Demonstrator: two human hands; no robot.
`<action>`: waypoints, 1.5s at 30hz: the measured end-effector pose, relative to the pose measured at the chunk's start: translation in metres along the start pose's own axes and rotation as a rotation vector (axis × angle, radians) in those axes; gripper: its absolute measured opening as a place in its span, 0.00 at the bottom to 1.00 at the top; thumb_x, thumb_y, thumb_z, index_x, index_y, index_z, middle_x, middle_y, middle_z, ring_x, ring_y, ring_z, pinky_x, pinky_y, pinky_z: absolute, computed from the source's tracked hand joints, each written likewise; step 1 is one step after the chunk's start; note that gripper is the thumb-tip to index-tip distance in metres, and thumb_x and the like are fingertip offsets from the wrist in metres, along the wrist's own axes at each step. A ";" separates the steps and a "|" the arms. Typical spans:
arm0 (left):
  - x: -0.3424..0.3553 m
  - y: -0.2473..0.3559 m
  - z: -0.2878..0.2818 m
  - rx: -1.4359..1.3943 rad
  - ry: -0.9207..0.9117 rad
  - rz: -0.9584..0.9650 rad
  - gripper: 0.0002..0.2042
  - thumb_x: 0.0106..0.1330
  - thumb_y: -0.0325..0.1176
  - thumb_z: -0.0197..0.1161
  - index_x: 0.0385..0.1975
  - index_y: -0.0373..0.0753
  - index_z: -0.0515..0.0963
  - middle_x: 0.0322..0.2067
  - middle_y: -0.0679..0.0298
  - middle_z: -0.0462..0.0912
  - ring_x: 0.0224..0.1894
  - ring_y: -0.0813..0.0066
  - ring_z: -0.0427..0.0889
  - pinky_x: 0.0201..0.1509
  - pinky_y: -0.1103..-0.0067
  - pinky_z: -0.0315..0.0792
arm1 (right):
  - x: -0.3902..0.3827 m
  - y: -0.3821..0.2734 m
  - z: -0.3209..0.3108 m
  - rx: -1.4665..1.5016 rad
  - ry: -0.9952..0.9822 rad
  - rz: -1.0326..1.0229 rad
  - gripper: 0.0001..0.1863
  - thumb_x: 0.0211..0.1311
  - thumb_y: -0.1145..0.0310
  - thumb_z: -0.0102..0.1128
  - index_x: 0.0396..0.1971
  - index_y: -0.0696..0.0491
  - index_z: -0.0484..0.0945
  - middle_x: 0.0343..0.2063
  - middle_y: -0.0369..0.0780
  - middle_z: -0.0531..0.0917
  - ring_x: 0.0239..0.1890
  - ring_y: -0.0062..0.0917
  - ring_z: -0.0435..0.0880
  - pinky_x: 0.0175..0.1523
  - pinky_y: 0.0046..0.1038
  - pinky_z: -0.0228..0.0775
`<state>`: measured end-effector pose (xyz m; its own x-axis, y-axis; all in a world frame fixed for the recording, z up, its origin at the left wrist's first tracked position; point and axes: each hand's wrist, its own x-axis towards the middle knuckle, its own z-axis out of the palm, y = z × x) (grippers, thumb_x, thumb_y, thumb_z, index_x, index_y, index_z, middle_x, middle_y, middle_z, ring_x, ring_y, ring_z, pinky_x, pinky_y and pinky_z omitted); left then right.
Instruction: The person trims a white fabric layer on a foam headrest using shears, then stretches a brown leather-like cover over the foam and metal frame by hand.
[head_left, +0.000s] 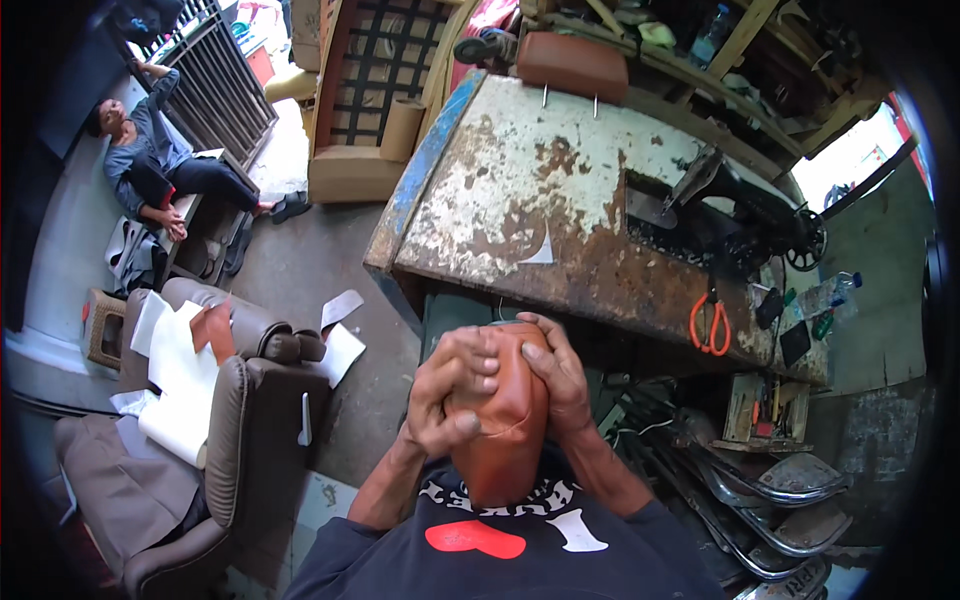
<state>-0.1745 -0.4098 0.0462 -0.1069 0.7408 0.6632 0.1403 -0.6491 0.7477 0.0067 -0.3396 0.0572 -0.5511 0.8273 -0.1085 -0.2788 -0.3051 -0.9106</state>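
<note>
Hands both clamped on brown leather cushion cover [505, 430], held upright vs chest, just below rusty white-painted worktable [520, 190]. Left hand [447, 392] w/ fingers curled tight over its upper left side; right hand [562, 378] pressed round upper right edge. Orange-handled scissors [709, 325] lie on table, well apart to the right; black sewing machine [745, 215] behind them

In front of me stands a rusty, paint-flaked tabletop [520, 170]. A black sewing machine [745, 215] sits toward its right end, orange-handled scissors [709, 324] lie near the front right corner, and a brown cushion [572, 62] rests at the far edge.
</note>
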 end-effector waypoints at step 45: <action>0.036 0.027 -0.034 -0.149 -0.246 -0.942 0.24 0.79 0.49 0.58 0.24 0.36 0.73 0.19 0.74 0.69 0.25 0.88 0.63 0.25 0.78 0.60 | 0.011 -0.015 0.014 -0.226 0.061 0.187 0.20 0.81 0.58 0.55 0.34 0.58 0.85 0.24 0.29 0.79 0.29 0.09 0.73 0.33 0.20 0.66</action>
<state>-0.2082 -0.4069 0.0916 0.0993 0.9706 -0.2191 -0.0247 0.2226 0.9746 -0.0064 -0.3331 0.0755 -0.5259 0.7959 -0.3000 0.0088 -0.3475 -0.9376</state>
